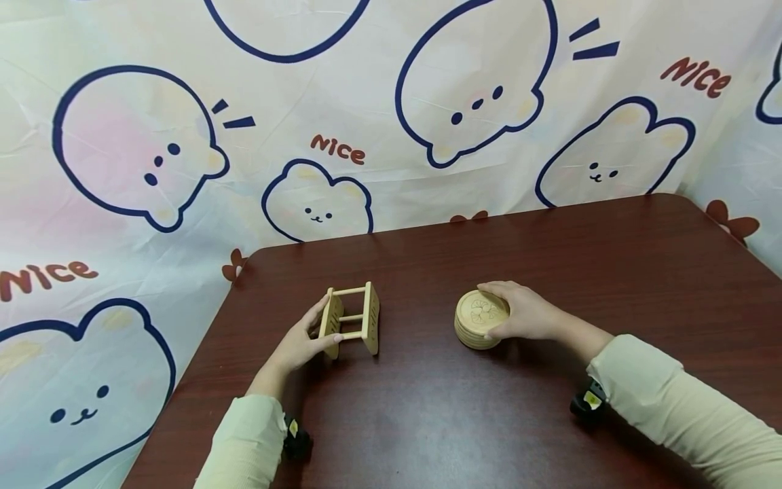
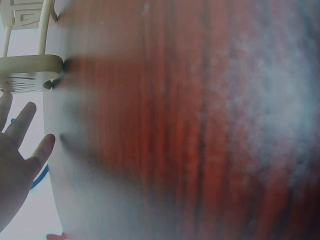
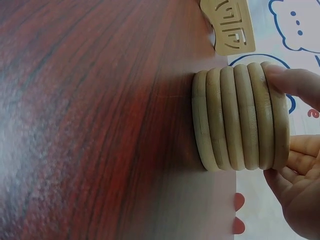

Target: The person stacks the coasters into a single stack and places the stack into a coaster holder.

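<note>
A pale wooden coaster rack [image 1: 370,319], two slotted side panels joined by thin rods, stands on the left part of the table. My left hand [image 1: 301,348] grips its left panel, thumb at the near edge and a fingertip at the far edge. In the left wrist view, the other fingers of that hand [image 2: 17,155] are spread beside the rack [image 2: 32,64]. To the right stands a stack of several round wooden coasters [image 3: 227,120]. My right hand [image 1: 530,314] pinches the top coaster [image 1: 479,311], which bears a carved leaf pattern, between thumb and fingers.
Both things stand on a dark red-brown table [image 1: 415,421] with a glossy top. A white cloth [image 1: 391,102] printed with cartoon bears hangs behind it and at both sides. Black wrist devices [image 1: 588,401] show under both sleeves.
</note>
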`<state>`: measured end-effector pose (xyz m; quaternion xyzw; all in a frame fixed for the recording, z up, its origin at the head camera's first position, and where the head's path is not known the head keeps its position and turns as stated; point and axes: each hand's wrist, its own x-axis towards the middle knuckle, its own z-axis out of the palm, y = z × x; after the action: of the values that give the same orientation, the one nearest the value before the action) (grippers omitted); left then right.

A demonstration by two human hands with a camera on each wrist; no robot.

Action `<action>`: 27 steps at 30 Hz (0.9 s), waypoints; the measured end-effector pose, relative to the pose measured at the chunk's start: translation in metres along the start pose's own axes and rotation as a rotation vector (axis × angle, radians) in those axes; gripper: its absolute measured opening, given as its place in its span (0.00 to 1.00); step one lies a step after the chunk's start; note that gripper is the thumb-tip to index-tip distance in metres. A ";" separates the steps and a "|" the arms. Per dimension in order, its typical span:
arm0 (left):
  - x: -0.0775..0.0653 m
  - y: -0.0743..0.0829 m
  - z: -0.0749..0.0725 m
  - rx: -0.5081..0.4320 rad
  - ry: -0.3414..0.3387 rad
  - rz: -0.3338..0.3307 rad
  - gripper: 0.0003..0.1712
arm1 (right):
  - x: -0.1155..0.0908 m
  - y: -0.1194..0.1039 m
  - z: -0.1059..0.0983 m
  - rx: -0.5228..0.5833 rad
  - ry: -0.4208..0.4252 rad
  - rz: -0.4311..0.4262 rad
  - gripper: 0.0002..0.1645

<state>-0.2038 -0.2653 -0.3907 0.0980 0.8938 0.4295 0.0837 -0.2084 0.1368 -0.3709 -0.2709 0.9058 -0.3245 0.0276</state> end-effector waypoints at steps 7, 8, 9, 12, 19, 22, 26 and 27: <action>0.000 0.002 -0.003 0.023 -0.004 0.003 0.48 | 0.000 -0.002 -0.001 0.018 -0.003 -0.005 0.48; 0.000 0.003 -0.003 0.032 -0.006 -0.001 0.48 | 0.000 -0.003 -0.001 0.021 -0.003 -0.006 0.48; 0.000 0.003 -0.003 0.036 -0.006 -0.006 0.48 | 0.000 -0.003 -0.001 0.023 -0.004 -0.006 0.48; 0.000 0.005 -0.005 0.057 -0.013 -0.019 0.49 | 0.000 -0.003 -0.001 0.036 -0.009 -0.004 0.48; -0.002 0.008 -0.006 0.089 -0.023 -0.038 0.50 | -0.001 -0.001 -0.001 0.051 -0.018 -0.005 0.50; -0.003 0.011 -0.007 0.125 -0.012 -0.030 0.50 | -0.001 0.001 -0.001 0.070 -0.030 0.021 0.52; -0.002 0.015 -0.009 0.188 0.000 -0.030 0.50 | -0.003 0.004 -0.002 0.118 -0.027 0.070 0.50; -0.002 0.016 -0.010 0.200 0.001 -0.034 0.50 | -0.004 0.005 -0.002 0.141 -0.023 0.081 0.48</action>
<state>-0.2026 -0.2632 -0.3716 0.0904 0.9338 0.3366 0.0805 -0.2082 0.1431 -0.3724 -0.2350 0.8906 -0.3831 0.0699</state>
